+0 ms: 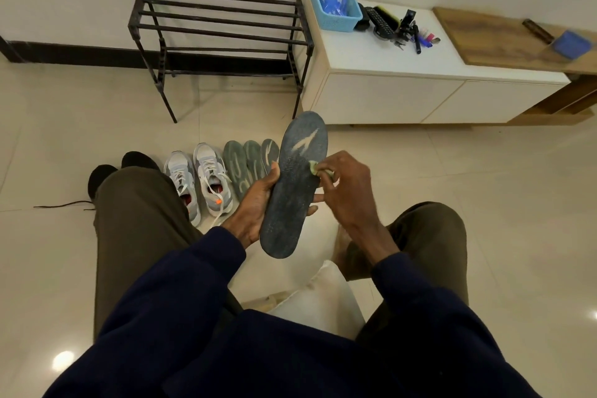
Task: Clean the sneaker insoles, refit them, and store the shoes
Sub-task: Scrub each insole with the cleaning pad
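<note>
Dark insole [292, 186], head view: I am holding it upright in my left hand [255, 203], fingers wrapped around its edge, while my right hand [344, 186] is pinching a small cloth [318, 167] against it. Three insoles [250, 165] are lying beside the sneakers [198, 178]; refitting and racking [219, 29] are outstanding.

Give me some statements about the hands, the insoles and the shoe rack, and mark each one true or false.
1. The left hand holds the dark insole. True.
2. The right hand presses a small cloth on that insole. True.
3. The sneakers stand on the shoe rack. False: they stand on the floor, and the rack holds nothing.
4. Three more insoles lie beside the sneakers. True.
5. The blue basket sits on the floor. False: it sits on the white cabinet.
</note>
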